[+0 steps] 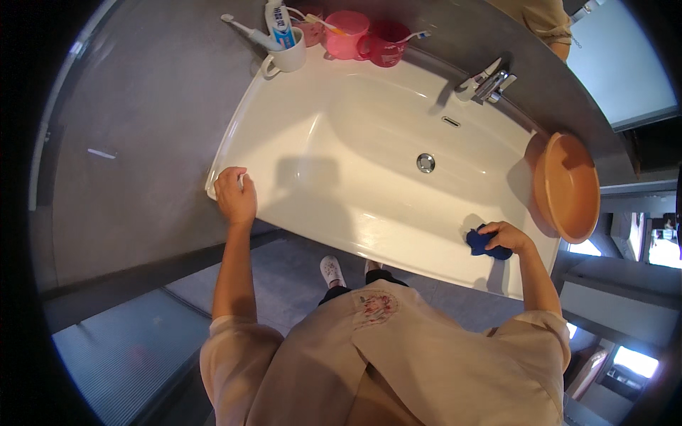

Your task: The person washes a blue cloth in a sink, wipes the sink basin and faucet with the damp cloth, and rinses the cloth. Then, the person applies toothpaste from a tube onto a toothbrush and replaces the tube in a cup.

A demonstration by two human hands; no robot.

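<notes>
Grey bathroom wall and floor around a wide white washbasin (334, 142), seen from straight above; person stands at its front edge in a beige apron. Left hand (235, 196) rests on the basin's left front corner, fingers curled over the rim, holding nothing, looks like bracing. Right hand (506, 236) has its grip closed on a bunched blue cloth (484, 243), pressed onto the front rim near the right end. Drain (425, 162) sits mid-bowl, chrome tap (489, 83) at the back right. Orange bowl (566, 186) stands tilted on the right end of the basin, leaning up against the wall, near the cloth hand but apart from it. Back left on the ledge: white mug (287, 55) with a toothpaste tube and an electric toothbrush, then pink cups (348, 35) with toothbrushes, packed close together. Risks as I judge them: a wide stroke to the right could clip the orange bowl, which looks only propped, so it may slide into the bowl of the basin or off the edge. Surface looks glossy, possibly wet, so the bracing hand could slip off the corner. Wiping toward the back ledge could knock over the cups. Cloth is balled up, so contact patch is small and streaks or missed strips are likely.
</notes>
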